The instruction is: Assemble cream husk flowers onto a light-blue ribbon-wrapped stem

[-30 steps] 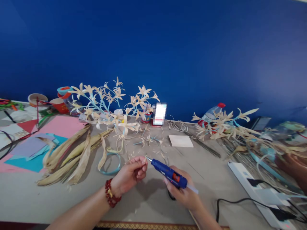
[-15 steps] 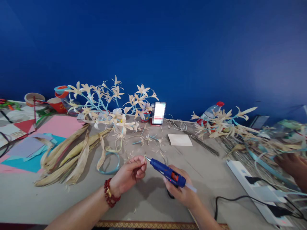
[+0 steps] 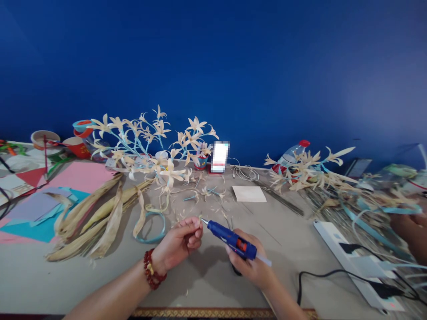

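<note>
My right hand (image 3: 248, 262) is wrapped round a blue hot glue gun (image 3: 230, 239) with an orange trigger, its metal tip pointing left and up. My left hand (image 3: 182, 242), with a red bead bracelet on the wrist, is pinched on a small pale piece I cannot make out. The gun's tip sits right at those pinched fingertips. Both hands hover over the grey table (image 3: 207, 275), near its front edge.
Dried husk leaves (image 3: 96, 215) and a blue ribbon loop (image 3: 153, 226) lie left. Husk flowers on blue stems (image 3: 150, 142) stand behind. A white power strip (image 3: 350, 258) with black cables lies right. Another person's hand (image 3: 410, 231) works among blue ribbon at far right. Coloured paper (image 3: 43, 200) covers the far left.
My hands and the glue gun have barely shifted; the tip stays at my left fingertips. The other person's hand at the right has moved with the blue ribbon.
</note>
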The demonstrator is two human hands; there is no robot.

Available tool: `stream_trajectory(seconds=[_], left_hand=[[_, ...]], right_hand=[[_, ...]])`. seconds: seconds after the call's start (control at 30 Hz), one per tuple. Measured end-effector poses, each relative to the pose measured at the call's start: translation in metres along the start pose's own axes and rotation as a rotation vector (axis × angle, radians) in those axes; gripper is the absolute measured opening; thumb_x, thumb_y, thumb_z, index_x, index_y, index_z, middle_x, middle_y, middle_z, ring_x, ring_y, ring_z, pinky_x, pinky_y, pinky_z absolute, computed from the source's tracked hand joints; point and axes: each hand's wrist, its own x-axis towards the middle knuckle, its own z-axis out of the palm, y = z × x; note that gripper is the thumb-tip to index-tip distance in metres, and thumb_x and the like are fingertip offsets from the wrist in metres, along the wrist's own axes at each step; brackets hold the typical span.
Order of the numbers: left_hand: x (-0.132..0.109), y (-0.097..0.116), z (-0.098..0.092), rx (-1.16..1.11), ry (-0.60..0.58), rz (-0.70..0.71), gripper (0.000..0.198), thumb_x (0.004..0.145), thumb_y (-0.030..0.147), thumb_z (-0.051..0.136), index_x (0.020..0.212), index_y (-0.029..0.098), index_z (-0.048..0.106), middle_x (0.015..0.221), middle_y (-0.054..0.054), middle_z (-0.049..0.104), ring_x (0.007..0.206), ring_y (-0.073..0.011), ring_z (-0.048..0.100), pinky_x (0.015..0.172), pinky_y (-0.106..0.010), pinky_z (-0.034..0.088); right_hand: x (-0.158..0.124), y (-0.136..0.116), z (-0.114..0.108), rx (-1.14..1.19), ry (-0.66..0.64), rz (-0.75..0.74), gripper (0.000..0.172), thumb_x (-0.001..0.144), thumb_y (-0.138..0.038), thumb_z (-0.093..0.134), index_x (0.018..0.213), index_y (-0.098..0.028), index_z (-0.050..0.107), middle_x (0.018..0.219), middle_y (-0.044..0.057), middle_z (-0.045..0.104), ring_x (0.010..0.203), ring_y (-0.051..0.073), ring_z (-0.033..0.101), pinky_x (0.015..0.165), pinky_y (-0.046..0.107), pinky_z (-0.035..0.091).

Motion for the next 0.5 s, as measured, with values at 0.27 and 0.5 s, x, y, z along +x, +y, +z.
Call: stream_trajectory(seconds=[0.27,0.5], left_hand=[[-0.0005,0.0004,0.0008,0.002,-0.015,-0.011,0.010,0.078,0.013,0.064,0.070,0.009,0.060,0.058,0.001,0.048,0.044,-0.0023,0.029,0.044,-0.015,0.022],[-0.0001,0.0003,-0.0007,-0.025,-0.022,-0.019,0.007,0.080,0.011,0.061,0.073,0.008,0.061,0.060,0.000,0.050,0.045,-0.0021,0.029,0.044,-0.015,0.022]], right_hand=[[0.0019,-0.0011,-0.0018,-0.003,-0.013,-0.022,0.011,0.083,-0.028,0.050,0.075,-0.022,0.051,0.065,0.000,0.053,0.057,0.016,0.053,0.057,0.026,0.039],[0.0011,0.0005,0.0000,-0.004,0.000,-0.050,0.008,0.084,-0.025,0.050,0.077,-0.022,0.050,0.066,-0.001,0.054,0.058,0.015,0.053,0.057,0.025,0.038]])
